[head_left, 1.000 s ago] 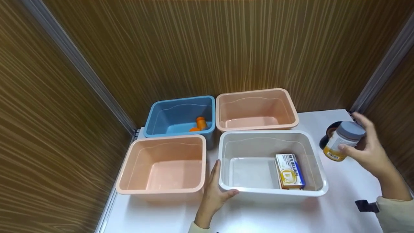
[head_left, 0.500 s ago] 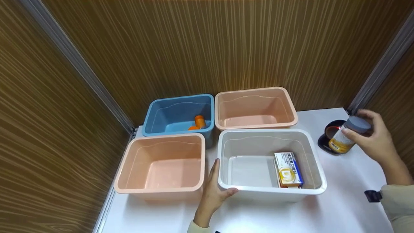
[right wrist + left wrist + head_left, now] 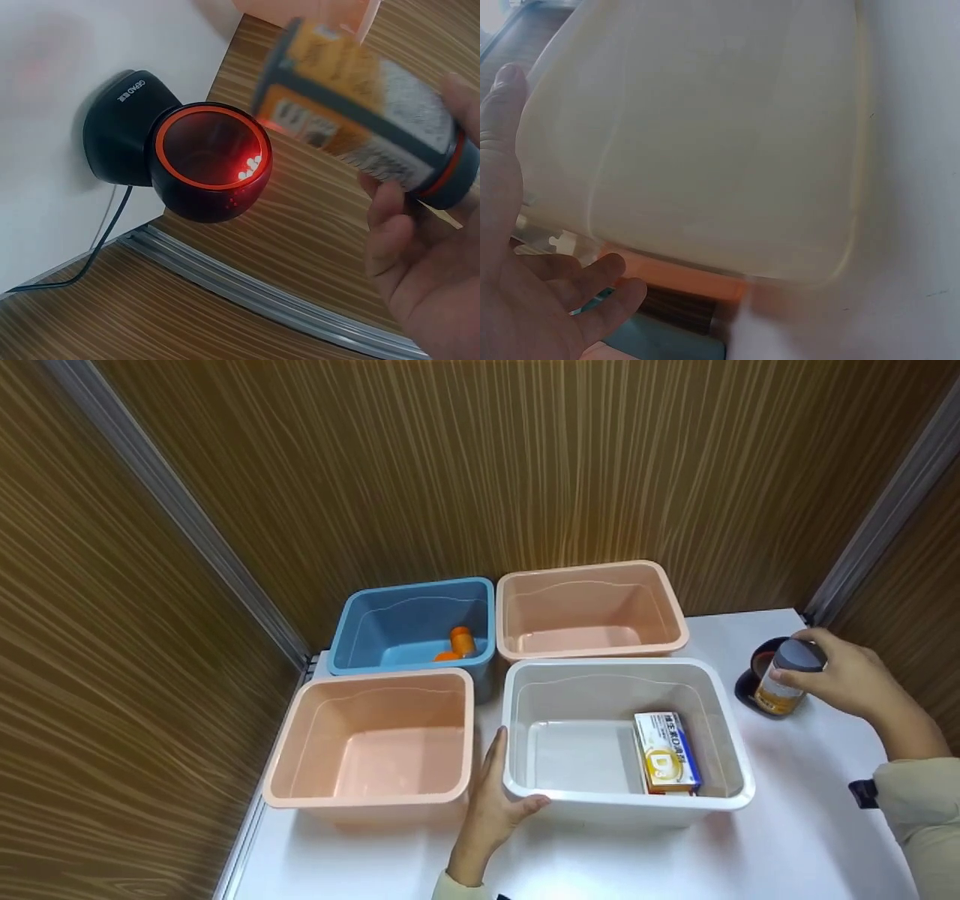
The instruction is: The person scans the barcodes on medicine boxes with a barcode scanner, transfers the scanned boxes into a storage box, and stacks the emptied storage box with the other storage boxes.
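Note:
My right hand (image 3: pixel 847 671) grips a pill bottle (image 3: pixel 781 690) with a grey cap and a white and orange label, its fingers and thumb around the cap end. The bottle is tilted above a black barcode scanner (image 3: pixel 214 154), apart from it. In the right wrist view the scanner's round window glows red, and a barcode shows on the bottle's label. My left hand (image 3: pixel 491 802) touches the near left corner of a white bin (image 3: pixel 630 802), thumb at the front rim and fingers straight along the side. Inside that bin lies a D3 medicine box (image 3: pixel 666 754).
A peach bin (image 3: pixel 367 802) stands left of the white one. Behind are a blue bin (image 3: pixel 412 666) holding an orange bottle (image 3: pixel 462 641) and another orange item, and a second peach bin (image 3: pixel 592 651). Wood-patterned walls enclose the table. A cable (image 3: pixel 82 270) runs from the scanner.
The right hand and the pill bottle shifted right and back, then slightly left over the scanner, and the bottle's tilt and facing changed. The left hand stays at the white bin's corner.

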`<state>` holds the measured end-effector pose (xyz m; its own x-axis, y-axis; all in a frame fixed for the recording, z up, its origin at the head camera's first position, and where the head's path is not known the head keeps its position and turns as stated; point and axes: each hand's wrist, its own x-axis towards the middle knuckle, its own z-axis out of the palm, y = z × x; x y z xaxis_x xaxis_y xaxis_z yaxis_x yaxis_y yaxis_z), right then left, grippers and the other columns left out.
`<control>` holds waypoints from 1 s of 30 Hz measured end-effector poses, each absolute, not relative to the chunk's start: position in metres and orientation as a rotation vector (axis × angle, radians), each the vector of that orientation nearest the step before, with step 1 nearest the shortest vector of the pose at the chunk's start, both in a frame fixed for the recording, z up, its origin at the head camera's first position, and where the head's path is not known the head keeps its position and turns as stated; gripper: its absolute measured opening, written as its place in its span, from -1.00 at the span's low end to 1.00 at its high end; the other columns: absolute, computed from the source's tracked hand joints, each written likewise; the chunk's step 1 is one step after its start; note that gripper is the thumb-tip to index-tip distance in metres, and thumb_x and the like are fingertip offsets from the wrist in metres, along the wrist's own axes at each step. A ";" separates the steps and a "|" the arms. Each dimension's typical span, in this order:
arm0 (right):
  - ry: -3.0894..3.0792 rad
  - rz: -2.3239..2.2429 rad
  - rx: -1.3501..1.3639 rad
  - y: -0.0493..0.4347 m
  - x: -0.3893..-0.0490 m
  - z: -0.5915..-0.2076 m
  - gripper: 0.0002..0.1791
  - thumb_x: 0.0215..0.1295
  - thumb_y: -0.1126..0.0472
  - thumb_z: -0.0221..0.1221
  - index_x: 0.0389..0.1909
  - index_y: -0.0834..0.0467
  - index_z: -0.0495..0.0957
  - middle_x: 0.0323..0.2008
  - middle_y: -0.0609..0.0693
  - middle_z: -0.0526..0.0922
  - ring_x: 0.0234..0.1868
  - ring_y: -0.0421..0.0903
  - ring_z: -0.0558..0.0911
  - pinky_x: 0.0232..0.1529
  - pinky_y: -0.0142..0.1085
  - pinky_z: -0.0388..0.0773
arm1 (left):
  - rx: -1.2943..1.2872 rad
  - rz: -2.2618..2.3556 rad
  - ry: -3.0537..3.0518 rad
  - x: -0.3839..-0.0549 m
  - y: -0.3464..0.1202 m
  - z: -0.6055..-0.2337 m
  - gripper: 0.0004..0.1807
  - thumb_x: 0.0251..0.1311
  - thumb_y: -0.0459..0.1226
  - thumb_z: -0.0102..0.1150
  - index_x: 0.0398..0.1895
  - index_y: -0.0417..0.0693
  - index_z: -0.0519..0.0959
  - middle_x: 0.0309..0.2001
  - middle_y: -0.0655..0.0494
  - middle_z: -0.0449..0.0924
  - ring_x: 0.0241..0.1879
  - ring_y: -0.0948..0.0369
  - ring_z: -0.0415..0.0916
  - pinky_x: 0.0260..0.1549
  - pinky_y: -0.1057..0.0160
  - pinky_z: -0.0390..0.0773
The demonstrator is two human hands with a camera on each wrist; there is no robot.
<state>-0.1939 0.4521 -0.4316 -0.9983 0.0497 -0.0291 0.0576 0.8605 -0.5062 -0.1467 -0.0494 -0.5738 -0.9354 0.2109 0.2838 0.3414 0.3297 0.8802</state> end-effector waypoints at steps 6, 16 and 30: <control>2.969 -0.842 -0.025 0.457 -0.200 -0.429 -0.29 0.29 0.11 0.32 0.34 0.30 0.26 0.05 0.55 0.45 -0.04 0.42 0.49 -0.33 0.06 0.54 | -0.534 -1.646 -2.447 -0.147 -0.052 -0.574 0.36 -0.17 0.47 0.31 0.65 0.07 -0.02 0.58 -0.03 0.04 0.48 -0.07 0.08 0.30 -0.20 0.25; 2.945 -0.847 -0.120 0.467 -0.203 -0.427 -0.38 0.06 0.51 0.25 0.21 0.32 0.35 0.09 0.59 0.37 0.04 0.54 0.40 -0.21 0.22 0.49 | -0.519 -1.628 -2.461 -0.148 -0.052 -0.573 0.34 -0.16 0.48 0.30 0.65 0.12 -0.02 0.58 -0.08 0.04 0.50 -0.08 0.04 0.31 -0.23 0.21; 2.907 -0.721 -0.018 0.464 -0.203 -0.426 -0.47 0.51 -0.09 0.05 0.15 0.29 0.32 0.00 0.53 0.48 -0.05 0.43 0.52 -0.28 0.11 0.56 | -0.502 -1.654 -2.465 -0.147 -0.049 -0.575 0.33 -0.18 0.45 0.35 0.65 0.19 -0.01 0.59 0.05 0.02 0.49 -0.07 0.07 0.32 -0.22 0.20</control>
<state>-0.2026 0.4643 -0.4258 -0.9893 -0.0466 -0.1382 0.0234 0.8846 -0.4658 -0.1468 -0.0492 -0.5748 -0.9362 0.2003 0.2889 0.3432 0.3434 0.8742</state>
